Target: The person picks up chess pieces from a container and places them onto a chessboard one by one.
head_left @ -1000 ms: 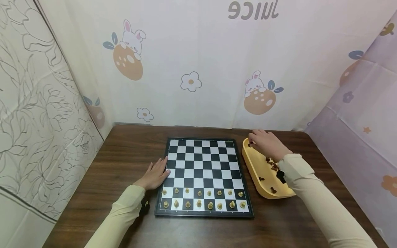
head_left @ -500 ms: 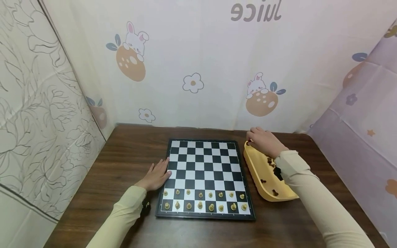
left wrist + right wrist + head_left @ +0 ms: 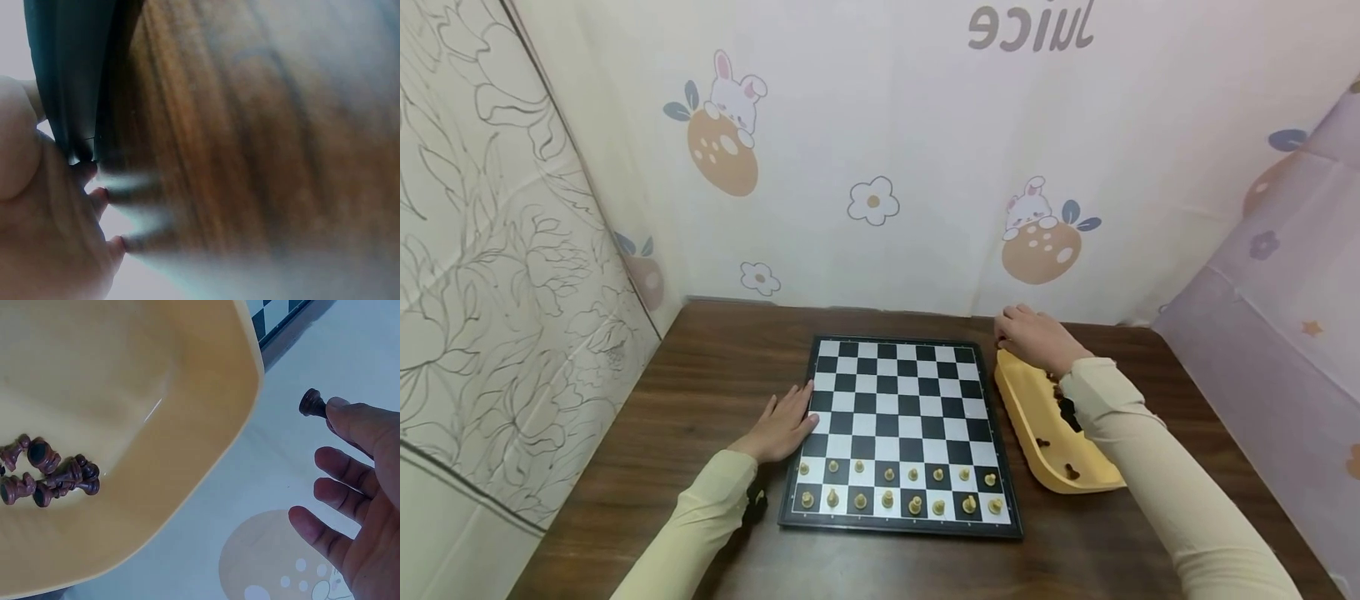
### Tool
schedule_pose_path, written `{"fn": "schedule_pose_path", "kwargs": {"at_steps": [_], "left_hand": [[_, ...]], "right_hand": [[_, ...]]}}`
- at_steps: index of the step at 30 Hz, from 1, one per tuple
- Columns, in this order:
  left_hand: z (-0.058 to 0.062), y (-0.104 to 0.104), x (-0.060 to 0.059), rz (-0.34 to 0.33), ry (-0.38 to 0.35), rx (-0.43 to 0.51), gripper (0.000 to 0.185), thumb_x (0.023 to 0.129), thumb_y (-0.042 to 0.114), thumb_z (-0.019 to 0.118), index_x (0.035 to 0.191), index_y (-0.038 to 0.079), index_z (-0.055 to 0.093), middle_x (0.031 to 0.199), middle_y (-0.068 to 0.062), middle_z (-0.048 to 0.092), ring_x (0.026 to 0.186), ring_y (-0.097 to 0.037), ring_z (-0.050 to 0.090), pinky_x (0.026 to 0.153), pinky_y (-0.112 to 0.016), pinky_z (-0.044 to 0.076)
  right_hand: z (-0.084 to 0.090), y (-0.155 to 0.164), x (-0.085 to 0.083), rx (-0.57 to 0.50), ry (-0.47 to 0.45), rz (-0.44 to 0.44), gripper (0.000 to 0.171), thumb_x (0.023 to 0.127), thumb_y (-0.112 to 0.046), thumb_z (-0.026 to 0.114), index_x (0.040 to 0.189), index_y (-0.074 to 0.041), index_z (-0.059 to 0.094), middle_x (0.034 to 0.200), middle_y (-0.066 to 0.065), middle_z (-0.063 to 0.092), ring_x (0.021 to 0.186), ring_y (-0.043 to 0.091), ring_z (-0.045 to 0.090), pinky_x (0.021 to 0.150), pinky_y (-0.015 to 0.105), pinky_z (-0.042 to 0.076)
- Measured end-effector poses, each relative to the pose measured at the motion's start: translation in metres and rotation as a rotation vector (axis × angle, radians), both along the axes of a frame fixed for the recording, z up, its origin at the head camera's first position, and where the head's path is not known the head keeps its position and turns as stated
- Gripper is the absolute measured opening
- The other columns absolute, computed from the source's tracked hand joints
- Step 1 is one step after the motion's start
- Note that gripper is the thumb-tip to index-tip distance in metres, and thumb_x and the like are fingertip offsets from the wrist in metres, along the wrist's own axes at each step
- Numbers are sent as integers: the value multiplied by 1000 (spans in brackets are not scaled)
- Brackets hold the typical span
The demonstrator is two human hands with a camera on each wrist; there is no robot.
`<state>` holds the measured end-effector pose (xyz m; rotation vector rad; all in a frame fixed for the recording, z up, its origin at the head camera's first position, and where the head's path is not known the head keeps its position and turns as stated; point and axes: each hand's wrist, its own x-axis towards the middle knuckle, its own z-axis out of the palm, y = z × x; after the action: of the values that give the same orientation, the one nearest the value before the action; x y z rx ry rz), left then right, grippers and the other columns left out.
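A black-and-white chessboard [image 3: 897, 400] lies on the table, with two rows of light yellow chess pieces [image 3: 887, 498] along its near edge. My left hand [image 3: 780, 425] rests on the board's left edge, fingers fairly straight; in the left wrist view its palm [image 3: 50, 231] is beside the board's dark side. Between thumb and index finger my right hand [image 3: 356, 469] pinches a dark brown chess piece [image 3: 312, 404], just beyond the rim of a yellow tray [image 3: 206, 425]. In the head view this right hand [image 3: 1037, 340] is above the tray's far left corner and hides most of the piece.
Several dark brown chess pieces [image 3: 56, 475] lie in a heap in the tray, and a few lie apart near its close end. The tray stands right of the board on the wooden table [image 3: 715, 350]. A patterned curtain [image 3: 880, 150] hangs behind the table.
My right hand has lifted the dark chess piece from inside the tray's far end up to its rim. The left hand stays on the board's edge. The head view has shifted slightly.
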<state>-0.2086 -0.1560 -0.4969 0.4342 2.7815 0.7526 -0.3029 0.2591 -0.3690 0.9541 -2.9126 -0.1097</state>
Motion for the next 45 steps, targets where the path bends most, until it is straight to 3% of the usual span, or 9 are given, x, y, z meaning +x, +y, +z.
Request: {"fn": "schedule_pose_path", "kwargs": {"at_steps": [8,21,30,45], "left_hand": [[4,1,0,0,-8,-7,63,104,34,34,152,2,9,156,-18,17,144,-33,9,112,-55,1],[4,1,-1,0,-16,-6,63,104,33,34,152,2,9,156,-17,17,144,-33,9,112,-55,1],[1,2,-1,16,-15,-13,63,103,34,35,152,2,10,156,-17,18,144,-33,9,113,-54,1],[1,2,-1,21,-9,-6,63,103,34,35,153,3,11,156,-17,19,144,-33,10,112,-55,1]], "right_hand": [[-4,-10,-9,0,17,24,10,85,-5,70,86,-6,61,83,5,54,79,24,51,63,37,46],[-15,-24,-28,22,-78,-59,6,87,-7,69,90,-7,64,85,4,56,82,23,51,71,38,48],[-19,-29,-30,15,-94,-86,5,86,-8,70,90,-7,66,84,4,57,81,23,51,70,36,48],[-41,-33,-41,27,-125,-114,8,85,-11,73,86,-9,65,85,4,58,83,23,51,71,37,49]]}}
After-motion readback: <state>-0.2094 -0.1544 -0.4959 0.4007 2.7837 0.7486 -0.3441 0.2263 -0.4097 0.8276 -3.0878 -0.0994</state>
